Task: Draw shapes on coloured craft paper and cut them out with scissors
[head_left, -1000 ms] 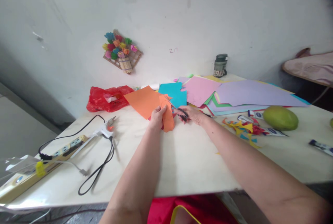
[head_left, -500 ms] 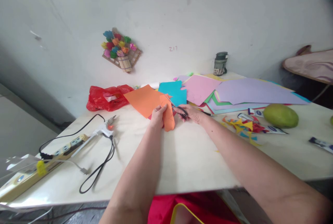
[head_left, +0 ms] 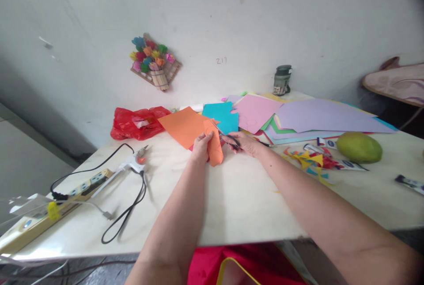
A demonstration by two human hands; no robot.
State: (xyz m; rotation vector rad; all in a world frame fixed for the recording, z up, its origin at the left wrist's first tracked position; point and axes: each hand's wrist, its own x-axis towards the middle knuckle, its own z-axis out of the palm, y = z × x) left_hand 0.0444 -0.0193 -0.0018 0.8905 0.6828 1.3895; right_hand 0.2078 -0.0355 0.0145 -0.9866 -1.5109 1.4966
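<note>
My left hand [head_left: 200, 146] is closed on a folded orange paper piece [head_left: 214, 149], holding it up over the white table [head_left: 232, 201]. My right hand [head_left: 244, 144] grips black-handled scissors [head_left: 229, 138], whose blades reach into the orange piece's right edge. A larger orange sheet [head_left: 183, 127] lies flat just behind my left hand, and a cyan sheet [head_left: 221, 116] lies behind the scissors.
Pink, lilac and green sheets [head_left: 308, 119] are stacked at the back right. Paper scraps [head_left: 313, 161] and a green mango [head_left: 359, 147] lie to the right. A red plastic bag [head_left: 137, 122], a glue gun [head_left: 132, 166] and a power strip [head_left: 49, 208] are on the left.
Both hands stay in nearly the same place with the paper and scissors. The view has shifted very slightly.
</note>
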